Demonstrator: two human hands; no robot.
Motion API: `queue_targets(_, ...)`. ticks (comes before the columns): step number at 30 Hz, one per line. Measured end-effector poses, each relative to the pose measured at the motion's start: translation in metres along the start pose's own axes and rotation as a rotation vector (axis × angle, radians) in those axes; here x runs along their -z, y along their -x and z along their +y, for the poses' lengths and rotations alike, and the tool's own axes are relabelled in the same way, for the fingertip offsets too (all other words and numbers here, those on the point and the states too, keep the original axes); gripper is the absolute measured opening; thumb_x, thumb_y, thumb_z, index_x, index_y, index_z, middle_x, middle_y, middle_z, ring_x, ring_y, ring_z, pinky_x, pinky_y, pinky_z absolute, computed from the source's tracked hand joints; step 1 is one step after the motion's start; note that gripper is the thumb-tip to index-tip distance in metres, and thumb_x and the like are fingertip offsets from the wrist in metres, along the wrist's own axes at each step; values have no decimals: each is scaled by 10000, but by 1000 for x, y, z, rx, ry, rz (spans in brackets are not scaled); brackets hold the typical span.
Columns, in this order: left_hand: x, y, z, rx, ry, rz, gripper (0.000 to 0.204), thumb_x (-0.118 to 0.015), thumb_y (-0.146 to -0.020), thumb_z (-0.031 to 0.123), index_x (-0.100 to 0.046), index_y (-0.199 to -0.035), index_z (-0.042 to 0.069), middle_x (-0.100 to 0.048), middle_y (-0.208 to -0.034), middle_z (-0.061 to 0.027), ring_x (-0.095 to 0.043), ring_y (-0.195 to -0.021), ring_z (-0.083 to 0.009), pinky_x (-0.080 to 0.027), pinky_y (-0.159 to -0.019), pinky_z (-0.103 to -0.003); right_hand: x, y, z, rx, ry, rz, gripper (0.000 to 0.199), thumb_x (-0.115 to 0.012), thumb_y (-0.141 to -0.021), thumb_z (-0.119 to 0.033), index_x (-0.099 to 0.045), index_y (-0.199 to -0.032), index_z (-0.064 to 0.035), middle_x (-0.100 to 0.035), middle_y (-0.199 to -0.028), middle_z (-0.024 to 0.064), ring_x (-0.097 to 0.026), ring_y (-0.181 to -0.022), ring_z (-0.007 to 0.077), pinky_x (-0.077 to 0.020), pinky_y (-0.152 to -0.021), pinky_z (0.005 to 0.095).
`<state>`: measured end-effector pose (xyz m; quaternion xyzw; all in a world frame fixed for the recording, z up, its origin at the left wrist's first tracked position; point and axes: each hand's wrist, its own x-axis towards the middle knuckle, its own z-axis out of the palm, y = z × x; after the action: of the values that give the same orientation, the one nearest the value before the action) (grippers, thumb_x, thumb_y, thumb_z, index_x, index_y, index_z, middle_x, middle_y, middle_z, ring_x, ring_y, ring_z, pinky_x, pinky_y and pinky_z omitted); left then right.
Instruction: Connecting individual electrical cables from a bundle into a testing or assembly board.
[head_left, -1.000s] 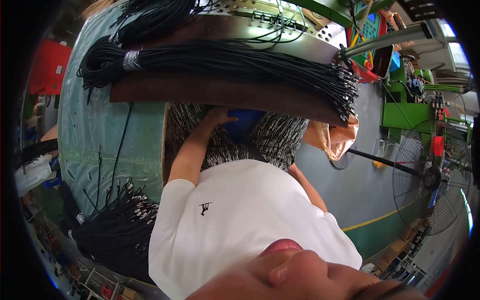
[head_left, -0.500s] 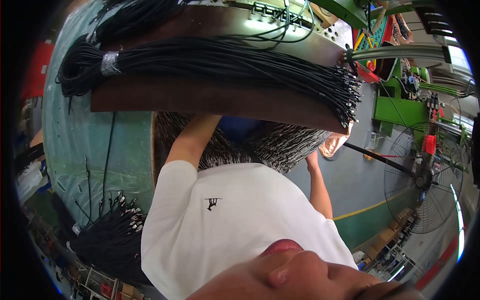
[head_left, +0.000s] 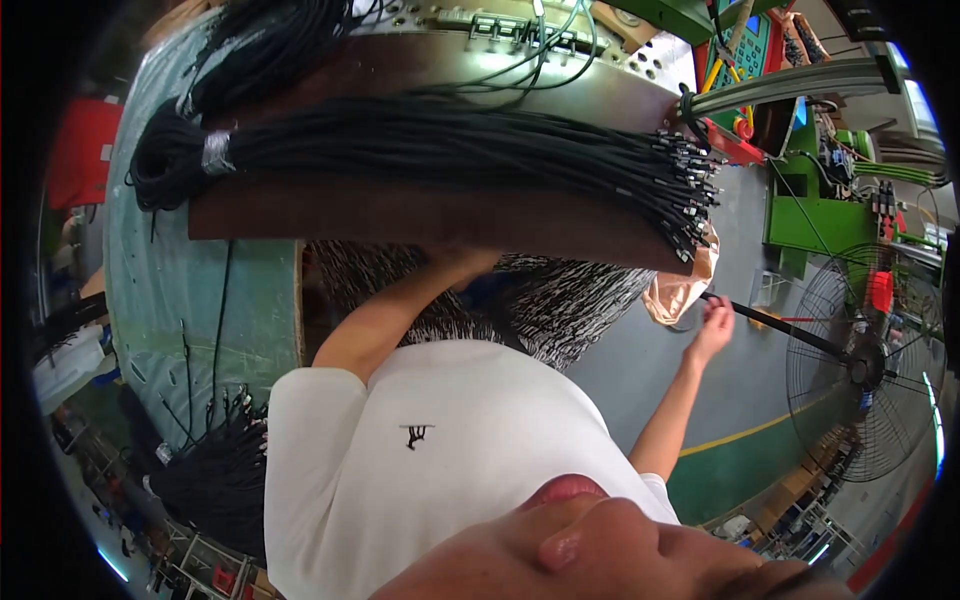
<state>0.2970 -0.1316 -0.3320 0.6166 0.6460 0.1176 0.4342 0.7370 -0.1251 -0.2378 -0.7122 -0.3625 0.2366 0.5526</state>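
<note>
A long bundle of black cables [head_left: 420,145] lies across the brown tabletop [head_left: 430,215] in front of me. Silvery wrap [head_left: 217,152] binds its looped left end, and small metal connectors [head_left: 690,180] fan out at its right end. My left hand [head_left: 478,260] reaches to the underside of the table's near edge, which hides its fingers and anything in them. Out to the right, my right hand [head_left: 714,325] is raised beside a tan bag [head_left: 685,285] and a black fan pole [head_left: 770,325]. Its fingers are loosely bent and apart, with nothing visible in them.
More black cables lie on the green, plastic-covered bench [head_left: 160,290] at left, with another cable pile [head_left: 215,490] at lower left. A large fan [head_left: 862,362] stands at right. Green machinery [head_left: 810,225] and a keypad panel [head_left: 752,45] are at the far right.
My right hand has come up and outward to the right, away from beside my lap. My left forearm has shifted right along the table's underside. The view has tilted slightly.
</note>
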Motion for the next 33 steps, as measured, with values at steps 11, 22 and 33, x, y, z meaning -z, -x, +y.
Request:
queue_targets(11,183,77,160,-323,12,-579,382,-524,-923,297,-561,-1206,43,-585,-1205,-161,-578,-1076,-316,-464,-904,-416,-311,-1,-258,1492,757,-746,591,-692,-772,-301,-511,-1282,-64,-510,-1285,79,-445,-1214,276,-358,-1017,380)
queue_targets(22,242,24,147,-345,-626,316,833,-570,-772,613,-442,-1299,-21,-454,-1321,-200,-395,-1273,-331,-357,-985,-452,-347,-12,-248,1396,537,-1034,511,-725,-724,-395,-549,-1020,-19,-539,-875,125,-560,-855,297,-477,-765,374)
queue_targets(33,270,-52,136,-398,-568,394,224,-570,-894,280,-645,-1001,98,-618,-957,-70,-634,-788,-254,-505,-660,-353,-352,-39,-272,399,661,-1296,352,-595,-865,-404,-677,-824,-65,-652,-678,88,-607,-608,255,-476,-553,338)
